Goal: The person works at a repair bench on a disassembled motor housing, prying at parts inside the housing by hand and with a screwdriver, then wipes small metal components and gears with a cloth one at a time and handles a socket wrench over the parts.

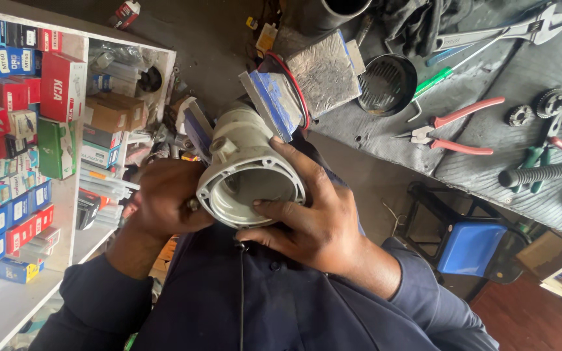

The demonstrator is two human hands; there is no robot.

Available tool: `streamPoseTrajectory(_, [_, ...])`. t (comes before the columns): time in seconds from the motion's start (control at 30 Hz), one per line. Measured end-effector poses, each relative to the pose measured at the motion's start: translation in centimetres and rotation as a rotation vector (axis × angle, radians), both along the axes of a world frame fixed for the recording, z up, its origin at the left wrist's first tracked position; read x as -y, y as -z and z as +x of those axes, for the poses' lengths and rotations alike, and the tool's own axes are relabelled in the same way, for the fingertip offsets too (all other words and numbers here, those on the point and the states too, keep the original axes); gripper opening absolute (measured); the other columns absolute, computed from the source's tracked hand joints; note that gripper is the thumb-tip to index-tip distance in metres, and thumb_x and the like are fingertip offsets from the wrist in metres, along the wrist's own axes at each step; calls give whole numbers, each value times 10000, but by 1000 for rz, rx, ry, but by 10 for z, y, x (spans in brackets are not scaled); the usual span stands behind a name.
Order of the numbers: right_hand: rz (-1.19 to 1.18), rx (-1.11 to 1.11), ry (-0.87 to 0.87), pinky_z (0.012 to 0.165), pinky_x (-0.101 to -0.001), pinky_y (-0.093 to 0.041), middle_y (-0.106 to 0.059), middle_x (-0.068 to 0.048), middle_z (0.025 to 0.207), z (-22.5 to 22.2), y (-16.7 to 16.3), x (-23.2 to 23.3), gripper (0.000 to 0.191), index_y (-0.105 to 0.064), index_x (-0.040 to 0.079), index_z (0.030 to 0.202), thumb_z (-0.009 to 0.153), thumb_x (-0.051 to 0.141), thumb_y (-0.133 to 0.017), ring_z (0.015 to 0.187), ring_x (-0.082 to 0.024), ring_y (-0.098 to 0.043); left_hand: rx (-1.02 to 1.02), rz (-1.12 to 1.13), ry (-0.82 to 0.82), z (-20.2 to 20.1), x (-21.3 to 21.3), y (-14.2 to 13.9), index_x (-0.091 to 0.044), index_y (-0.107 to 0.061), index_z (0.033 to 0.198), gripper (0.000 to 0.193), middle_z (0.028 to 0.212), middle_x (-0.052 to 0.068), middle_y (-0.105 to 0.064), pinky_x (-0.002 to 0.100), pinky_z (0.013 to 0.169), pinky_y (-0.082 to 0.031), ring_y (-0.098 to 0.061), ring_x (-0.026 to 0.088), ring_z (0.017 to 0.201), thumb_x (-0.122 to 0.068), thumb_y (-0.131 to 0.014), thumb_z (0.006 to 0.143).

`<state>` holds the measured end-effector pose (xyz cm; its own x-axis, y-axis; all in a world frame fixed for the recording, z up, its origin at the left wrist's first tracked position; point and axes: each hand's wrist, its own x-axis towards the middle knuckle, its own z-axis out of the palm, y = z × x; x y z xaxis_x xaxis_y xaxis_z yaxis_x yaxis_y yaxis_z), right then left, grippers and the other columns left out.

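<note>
Both hands clasp a pale grey power-tool housing (245, 166), a cast cylindrical shell with a wide round flanged mouth turned toward the camera, held up close before the person's dark blue shirt (274, 305). On the housing's left flank the left hand (164, 198) wraps around it, fingers curled together against the flange; whether anything small sits between those fingers cannot be told. On the housing's other flank the right hand (313, 221) grips it, thumb lying across the lower rim of the mouth, the other fingers spread along the outer wall.

Just behind the housing lies a blue block (274, 104), with a silvery foil-wrapped pad (323, 71) next to it. Farther right of the housing runs a dark workbench (489, 162); on it rest red-handled pliers (453, 130), a green-handled screwdriver (440, 81), an adjustable wrench (508, 29), small gears (551, 104) and a black round mesh strainer (387, 84). Left of the housing stands a white shelf (34, 292) stacked with red, blue and green boxes (27, 104). Below the bench, right of the housing, sits a blue stool (466, 247).
</note>
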<state>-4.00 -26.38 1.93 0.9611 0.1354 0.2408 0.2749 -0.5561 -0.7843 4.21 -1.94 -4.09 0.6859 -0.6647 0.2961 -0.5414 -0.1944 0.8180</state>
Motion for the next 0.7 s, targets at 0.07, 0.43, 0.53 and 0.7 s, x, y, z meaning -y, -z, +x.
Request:
streamPoseTrajectory(0.07, [-24,-13,3,924,-407,-639,-521,-251,1454,-1,-3,-1,452,-767,94,949,722,435,-960,1184,-387,-722,-213,31,-26,-4,0,-4,0,-716,877,226,710,89,-631,362,556,-501,-655,239,587,-192,-772,772])
streamPoseTrajectory(0.43, [-26,-86,-163,863,-391,-612,-576,-231,1398,-2,-32,20,357,-783,102,1039,754,282,-900,1148,-363,-708,58,87,-32,-9,-15,-11,-38,-610,710,286,657,91,-572,394,531,-471,-604,263,556,-212,-825,785])
streamPoseTrajectory(0.53, [146,-175,-137,689,-285,-547,-700,-155,1271,3,-35,43,366,-744,69,1109,802,210,-885,845,-187,-677,-106,105,-94,-18,-15,-14,-34,-612,731,247,652,79,-556,388,541,-474,-596,250,565,-202,-785,786])
streamPoseTrajectory(0.7, [259,-355,21,518,-218,-354,-699,-68,942,1,-36,45,431,-696,22,1220,830,102,-863,541,-38,-411,282,146,-152,-27,-22,-28,-66,-615,788,235,813,76,-648,395,612,-521,-654,273,696,-229,-785,790])
